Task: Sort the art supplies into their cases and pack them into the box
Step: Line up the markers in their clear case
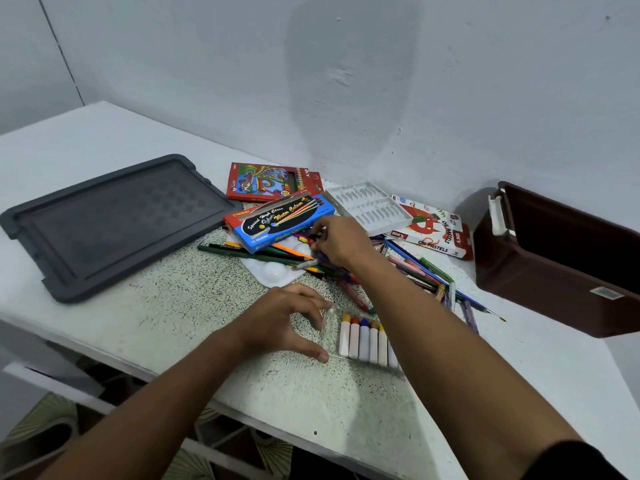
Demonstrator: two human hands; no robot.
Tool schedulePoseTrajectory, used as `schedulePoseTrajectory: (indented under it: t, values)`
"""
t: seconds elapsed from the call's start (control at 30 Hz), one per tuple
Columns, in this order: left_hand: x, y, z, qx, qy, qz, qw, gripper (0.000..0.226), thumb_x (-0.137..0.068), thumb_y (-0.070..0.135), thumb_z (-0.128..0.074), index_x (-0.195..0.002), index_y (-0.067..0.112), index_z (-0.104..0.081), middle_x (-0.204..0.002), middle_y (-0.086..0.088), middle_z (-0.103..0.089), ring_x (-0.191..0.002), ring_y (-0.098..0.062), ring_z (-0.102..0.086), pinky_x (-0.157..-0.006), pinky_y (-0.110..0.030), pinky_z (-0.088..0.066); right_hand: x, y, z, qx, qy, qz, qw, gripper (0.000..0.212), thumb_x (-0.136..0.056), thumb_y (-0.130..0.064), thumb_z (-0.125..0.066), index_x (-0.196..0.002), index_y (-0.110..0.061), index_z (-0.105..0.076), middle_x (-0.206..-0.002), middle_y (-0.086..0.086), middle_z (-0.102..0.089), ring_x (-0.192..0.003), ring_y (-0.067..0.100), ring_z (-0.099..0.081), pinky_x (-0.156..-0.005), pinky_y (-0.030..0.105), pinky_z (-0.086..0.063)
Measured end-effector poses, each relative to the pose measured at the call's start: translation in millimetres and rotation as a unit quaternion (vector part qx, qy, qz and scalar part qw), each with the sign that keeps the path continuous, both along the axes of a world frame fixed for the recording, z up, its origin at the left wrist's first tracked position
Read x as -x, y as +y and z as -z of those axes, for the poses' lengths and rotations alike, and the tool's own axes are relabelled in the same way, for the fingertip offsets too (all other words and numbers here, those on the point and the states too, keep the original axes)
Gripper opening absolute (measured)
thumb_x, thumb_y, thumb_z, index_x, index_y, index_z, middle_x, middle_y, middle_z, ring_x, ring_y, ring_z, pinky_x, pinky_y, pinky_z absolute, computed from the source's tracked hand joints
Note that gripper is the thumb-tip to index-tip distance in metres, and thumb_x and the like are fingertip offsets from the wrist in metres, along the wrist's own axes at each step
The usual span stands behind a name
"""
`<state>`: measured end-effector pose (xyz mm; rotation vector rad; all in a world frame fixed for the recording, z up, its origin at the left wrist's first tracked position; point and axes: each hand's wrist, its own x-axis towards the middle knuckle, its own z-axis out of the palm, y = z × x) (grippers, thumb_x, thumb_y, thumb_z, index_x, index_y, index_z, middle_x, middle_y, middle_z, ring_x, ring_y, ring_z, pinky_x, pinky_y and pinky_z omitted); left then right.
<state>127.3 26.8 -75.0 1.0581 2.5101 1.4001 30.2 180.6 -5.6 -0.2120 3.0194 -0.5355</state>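
A white, speckled bench (pixel 194 306) was seen from above, with two bare arms reaching over it. The left hand (pixel 284 320) was spread, thumb and fingers braced against the near-left edge of a clear plastic case (pixel 332 332). Five paint tubes (pixel 363 337) with coloured caps lay side by side in that case; its right end was hidden under the right forearm.

The right hand (pixel 341 242) was held beyond the left, fingertips drawn together over a heap of loose pencils and pens (pixel 415 271). A small item appeared to be pinched, but it was too blurred to be made out. Just left of that hand, a blue watercolour box (pixel 277 223) lay partly over a white mixing palette (pixel 277 271). Behind it a red pencil box (pixel 273 183) was seen. Beyond the right hand an empty white tray (pixel 369 206) rested, and to its right an oil pastels box (pixel 433 230). Far right, a dark brown storage box (pixel 554 265) was cut off by the frame edge. Far left of both hands a grey lid (pixel 110 226) lay flat.
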Motion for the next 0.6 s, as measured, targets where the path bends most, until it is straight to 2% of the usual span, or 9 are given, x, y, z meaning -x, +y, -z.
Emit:
schedulePoseTrajectory:
  t: [0.13,0.33,0.47,0.6]
  values:
    - [1,1,0,0.000,-0.001,0.000,1.000,0.038,-0.050,0.044,-0.092,-0.077,0.023,-0.074,-0.117,0.008,-0.067,-0.113,0.004,-0.056,-0.093,-0.007,-0.039,3,1,2,-0.023,0.001,-0.007,1.000,0.034,-0.079,-0.018,-0.076,-0.111,-0.022,-0.063,-0.101,0.008,-0.070,-0.093,0.025,-0.064,-0.081,0.041,-0.054]
    - [1,1,-1,-0.002,0.004,0.003,1.000,0.039,-0.051,0.050,-0.089,-0.076,0.025,-0.073,-0.117,0.010,-0.067,-0.114,0.005,-0.055,-0.094,-0.009,-0.040,4,2,3,-0.056,0.015,-0.038,0.998,0.042,-0.077,-0.021,-0.077,-0.115,-0.020,-0.060,-0.102,0.008,-0.067,-0.093,0.026,-0.062,-0.078,0.038,-0.054]
    - [1,1,0,-0.006,0.007,0.006,1.000,0.040,-0.051,0.052,-0.088,-0.076,0.023,-0.074,-0.117,0.008,-0.068,-0.115,0.004,-0.055,-0.097,-0.013,-0.042,1,10,-2,0.033,-0.004,-0.028,0.999,0.037,-0.076,-0.021,-0.077,-0.110,-0.020,-0.062,-0.097,0.004,-0.068,-0.088,0.023,-0.064,-0.080,0.039,-0.054]
    - [2,2,-1,-0.002,0.017,0.006,1.000,0.040,-0.052,0.052,-0.087,-0.076,0.022,-0.074,-0.117,0.010,-0.068,-0.116,0.004,-0.054,-0.097,-0.014,-0.042,-17,25,-14,0.155,0.018,-0.017,0.988,0.021,-0.085,-0.015,-0.069,-0.106,-0.017,-0.066,-0.087,0.000,-0.060,-0.077,0.016,-0.058,-0.070,0.031,-0.051]
